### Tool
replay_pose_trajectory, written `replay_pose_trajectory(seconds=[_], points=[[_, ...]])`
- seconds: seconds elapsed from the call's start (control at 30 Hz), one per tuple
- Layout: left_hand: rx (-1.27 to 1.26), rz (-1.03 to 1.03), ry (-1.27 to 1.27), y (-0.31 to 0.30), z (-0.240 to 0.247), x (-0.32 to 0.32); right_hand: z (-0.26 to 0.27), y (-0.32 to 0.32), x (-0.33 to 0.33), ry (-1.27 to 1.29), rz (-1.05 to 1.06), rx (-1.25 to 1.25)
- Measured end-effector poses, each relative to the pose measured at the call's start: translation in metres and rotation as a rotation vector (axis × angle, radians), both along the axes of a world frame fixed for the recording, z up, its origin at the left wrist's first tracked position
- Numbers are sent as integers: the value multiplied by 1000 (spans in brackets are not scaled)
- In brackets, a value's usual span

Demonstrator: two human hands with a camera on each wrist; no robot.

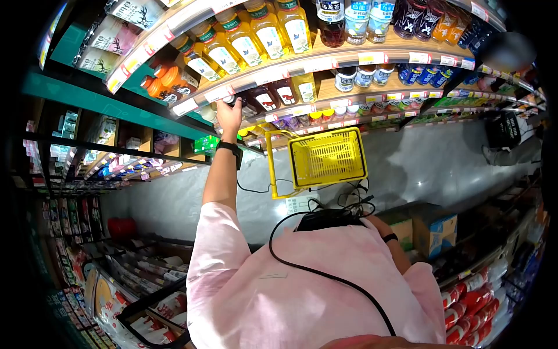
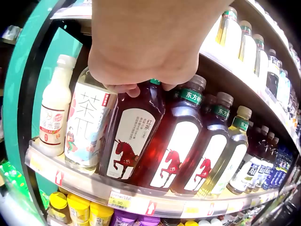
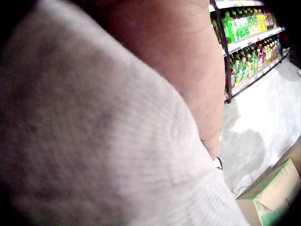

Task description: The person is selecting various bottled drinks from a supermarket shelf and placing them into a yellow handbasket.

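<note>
My left hand [image 1: 229, 115] reaches to the lower drink shelf. In the left wrist view, the left hand [image 2: 143, 47] has its fingers curled round the cap and neck of a dark red tea bottle [image 2: 128, 141] with a horse label. That bottle stands tilted on the shelf, between a clear bottle [image 2: 85, 123] with a pale illustrated label and more dark red bottles [image 2: 176, 146]. My right hand [image 3: 190, 61] shows only as blurred skin beside the pale sleeve; its fingers are hidden, and in the head view only the forearm with a black band shows.
A yellow basket [image 1: 328, 157] with a raised handle is on the grey floor [image 1: 407, 157] in front of me. Black cables hang by my waist. Cartons [image 1: 439, 235] are at the right, and a person in dark clothes [image 1: 504, 131] is at the far right.
</note>
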State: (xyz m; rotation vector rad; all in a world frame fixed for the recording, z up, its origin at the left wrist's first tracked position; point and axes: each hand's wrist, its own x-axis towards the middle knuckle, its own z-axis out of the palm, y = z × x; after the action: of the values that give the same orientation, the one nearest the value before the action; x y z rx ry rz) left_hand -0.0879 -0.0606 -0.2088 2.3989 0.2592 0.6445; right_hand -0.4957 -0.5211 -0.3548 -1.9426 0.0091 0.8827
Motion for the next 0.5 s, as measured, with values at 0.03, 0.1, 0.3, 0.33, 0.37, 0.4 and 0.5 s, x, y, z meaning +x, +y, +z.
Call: replay_pose_trajectory(seconds=[0.03,0.1,0.3,0.33,0.37,0.4,0.5], points=[[-48,-30,-70,0,-2,-4,-5,1,-1,-4,3,-2],[-150,-80,-127,4,-8,-8,-15,1,-2,26,-30,121],[-126,-245,-140,9,-13,-22,-58,-9,-9,-175,163,72],[-260,-262,-124,10,-22,-22,-53,-12,-10,-147,137,104],[-421,-278,-53,13,-31,-21,-49,-11,-7,-144,164,100],[-426,-275,-96,8,-28,-31,-56,-12,-6,-132,247,48],[-437,-296,-233,4,-38,-43,-78,-10,6,-117,316,-3]])
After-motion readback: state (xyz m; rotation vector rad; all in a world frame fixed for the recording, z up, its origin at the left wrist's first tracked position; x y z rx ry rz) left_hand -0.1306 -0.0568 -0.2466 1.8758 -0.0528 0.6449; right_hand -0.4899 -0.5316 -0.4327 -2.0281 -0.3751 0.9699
